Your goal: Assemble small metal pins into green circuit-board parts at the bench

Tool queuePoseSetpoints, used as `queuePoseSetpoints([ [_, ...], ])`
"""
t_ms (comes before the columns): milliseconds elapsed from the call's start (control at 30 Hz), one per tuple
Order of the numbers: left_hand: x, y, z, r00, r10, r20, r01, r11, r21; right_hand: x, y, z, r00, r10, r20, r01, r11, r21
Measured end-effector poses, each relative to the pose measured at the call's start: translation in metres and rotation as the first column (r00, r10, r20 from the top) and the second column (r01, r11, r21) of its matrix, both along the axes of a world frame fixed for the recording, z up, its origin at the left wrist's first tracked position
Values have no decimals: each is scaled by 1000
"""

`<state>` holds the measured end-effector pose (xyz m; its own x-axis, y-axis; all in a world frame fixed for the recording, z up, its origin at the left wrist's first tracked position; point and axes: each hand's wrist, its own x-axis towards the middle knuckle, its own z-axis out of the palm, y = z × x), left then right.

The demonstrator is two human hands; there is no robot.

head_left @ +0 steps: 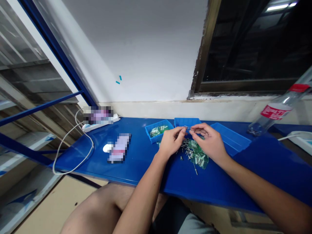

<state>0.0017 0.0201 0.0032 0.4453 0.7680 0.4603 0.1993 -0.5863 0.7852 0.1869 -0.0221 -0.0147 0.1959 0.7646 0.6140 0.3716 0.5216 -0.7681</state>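
Above the blue table, my left hand [172, 139] and my right hand [208, 139] meet fingertip to fingertip. Between thumbs and fingers they pinch thin metal blind rivets [187, 127]; how many is hard to tell. Just below lies a heap of loose blind rivets [187, 149], partly hidden by my hands. A green plastic packet [200, 159] with small metal pieces rests under my right hand. One single rivet [195, 169] lies nearer the table's front edge.
Behind my hands stand a left blue bin [152, 140] with green packets, a middle bin [181, 121] and a right bin [234, 140]. A plastic bottle [270, 113] is at right. Leftward are a phone [120, 148], a white round object [107, 148] and a power strip [102, 124] with cable.
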Motion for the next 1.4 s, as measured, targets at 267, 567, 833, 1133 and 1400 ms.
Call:
queuePoseSetpoints([
  [267,5,12,-11,952,-65,301,132,969,-210,-4,-5,0,997,72,39,-69,995,-66],
  [567,7,11,-14,927,-58,371,142,969,-203,0,-2,0,1000,20,15,-17,990,-140],
  [833,5,16,-16,976,-16,215,27,998,-48,2,-3,8,985,-24,171,23,1000,10],
  [1133,8,16,-19,958,-58,280,94,989,-116,6,-2,2,929,-33,368,79,990,-113],
  [1400,6,7,-9,989,-2,148,12,997,-71,1,-1,2,970,21,243,11,991,-130],
])
